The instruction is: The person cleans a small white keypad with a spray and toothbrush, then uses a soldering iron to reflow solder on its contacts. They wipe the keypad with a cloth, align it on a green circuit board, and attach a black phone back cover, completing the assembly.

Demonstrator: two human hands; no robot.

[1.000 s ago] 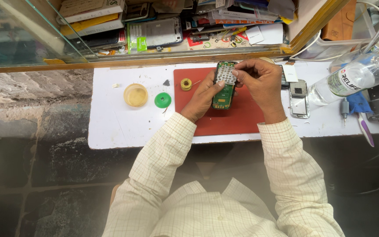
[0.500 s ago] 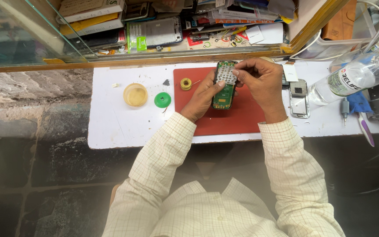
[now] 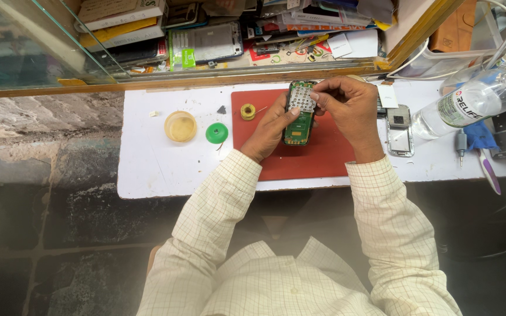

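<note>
The left hand (image 3: 270, 131) cradles a green circuit board (image 3: 298, 117) from its left side, fingers curled around the edge and thumb pressed on the face. The board looks like the bared inside of a small keypad phone, held upright just above a red mat (image 3: 323, 155). The right hand (image 3: 349, 111) sits at the board's upper right, thumb and forefinger pinched together on the corner of a pale keypad sheet (image 3: 301, 98) dotted with round contacts; whether that sheet is being lifted off or pressed down cannot be told.

As for progress, the phone appears already opened: the board is out of its shell and the work seems to be in the middle stage, with the keypad layer in hand and nothing reassembled.

On the mat's upper left rests a small yellow spool (image 3: 248, 111). On the white counter (image 3: 147, 169) to the left lie a green round cap (image 3: 216, 133) and a shallow amber dish (image 3: 180, 126). To the right of the mat lies a bare metal phone frame (image 3: 400, 130), then a clear plastic bottle (image 3: 469, 102) on its side, a blue cloth (image 3: 480, 136) and a purple-handled tool (image 3: 490, 174). Behind the counter, a glass case (image 3: 48, 47) holds stacked phone parts and packets.
</note>
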